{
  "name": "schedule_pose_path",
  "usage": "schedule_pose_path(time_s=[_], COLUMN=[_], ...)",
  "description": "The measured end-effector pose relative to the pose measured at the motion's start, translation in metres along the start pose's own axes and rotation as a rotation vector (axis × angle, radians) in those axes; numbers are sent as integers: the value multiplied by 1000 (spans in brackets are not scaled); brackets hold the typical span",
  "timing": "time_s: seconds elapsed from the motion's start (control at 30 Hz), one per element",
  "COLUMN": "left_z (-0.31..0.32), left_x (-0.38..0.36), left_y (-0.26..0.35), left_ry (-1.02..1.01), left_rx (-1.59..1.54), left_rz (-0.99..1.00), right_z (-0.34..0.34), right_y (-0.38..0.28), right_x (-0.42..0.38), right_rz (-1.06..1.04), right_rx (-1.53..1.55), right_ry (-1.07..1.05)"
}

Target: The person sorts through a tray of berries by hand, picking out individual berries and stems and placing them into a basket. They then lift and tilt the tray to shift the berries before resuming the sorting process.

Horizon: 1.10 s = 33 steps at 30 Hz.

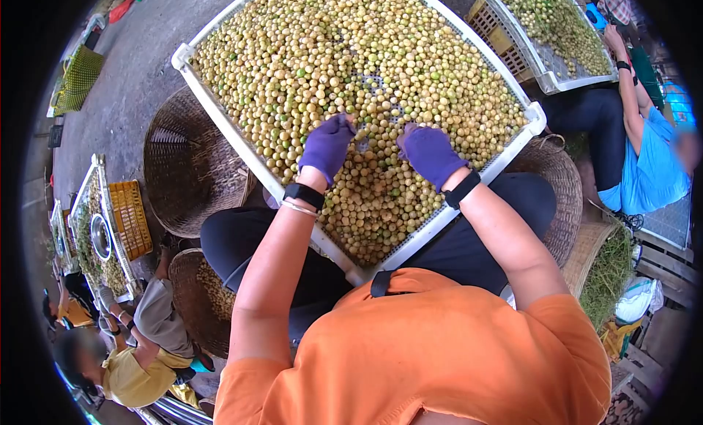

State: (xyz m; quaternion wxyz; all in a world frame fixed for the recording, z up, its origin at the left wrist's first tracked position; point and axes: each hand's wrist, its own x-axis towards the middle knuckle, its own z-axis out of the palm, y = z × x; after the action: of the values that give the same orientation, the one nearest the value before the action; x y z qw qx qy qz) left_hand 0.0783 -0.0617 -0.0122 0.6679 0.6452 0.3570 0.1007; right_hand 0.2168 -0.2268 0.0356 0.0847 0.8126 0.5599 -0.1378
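Note:
A large white-framed mesh tray [220, 125] lies across my lap, covered with small round yellowish-brown and green fruits [278, 66]. My left hand [327, 147], in a purple glove, rests over the middle of the fruits with its fingers curled in. Opposite it, my right hand [432, 154] wears a matching glove, fingers bent down against the fruits. What either hand grips, if anything, is hidden. Between the hands the fruits are thinner and some bare mesh shows. Toward my body they lie thicker in the tray's near corner.
Woven baskets stand to my left [194, 161] and right [553, 198]; a lower-left basket [201, 300] holds fruits. At right, a person in blue [659, 165] sits by another fruit tray [560, 37]. A person in yellow [135, 374] sits at lower left, near a yellow crate [130, 220].

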Motion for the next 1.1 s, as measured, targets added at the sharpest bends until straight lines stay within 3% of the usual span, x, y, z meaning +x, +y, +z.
schedule_pose_path(time_s=[0.1, 0.13, 0.23, 0.27, 0.37, 0.57, 0.67, 0.8, 0.9, 1.03, 1.1], left_z=[8, 12, 18, 20, 26, 33, 33, 29, 12, -30, -41], left_x=[-2, 2, 20, 25, 35, 31, 28, 33, 27, 9, -8], left_y=[24, 35, 36, 37, 37, 40, 46, 25, 61, 34, 40], left_ry=[-74, -101, -141, -193, -285, -315, -351, -264, -261, -222, -210], left_rx=[606, 646, 754, 897, 1205, 1275, 1245, 1190, 721, -725, -947], left_rz=[119, 26, 224, 185, 191, 294, 285, 314, -114, -274, -396], right_z=[2, 1, -4, -7, -11, 18, 14, 4, -19, -1, 10], right_y=[1, 4, 15, 17, 15, -4, -3, 9, -8, -27, -30], right_x=[2, 2, 5, 7, 3, 4, 2, 13, 14, 28, 29], right_rz=[21, 21, 88, 121, -56, -16, -28, 115, -20, -191, -223], right_rx=[46, 99, 341, 434, 222, -73, 5, 527, 736, 155, 96], right_ry=[28, 46, 40, 26, 37, 70, 82, 160, 202, 36, 130])
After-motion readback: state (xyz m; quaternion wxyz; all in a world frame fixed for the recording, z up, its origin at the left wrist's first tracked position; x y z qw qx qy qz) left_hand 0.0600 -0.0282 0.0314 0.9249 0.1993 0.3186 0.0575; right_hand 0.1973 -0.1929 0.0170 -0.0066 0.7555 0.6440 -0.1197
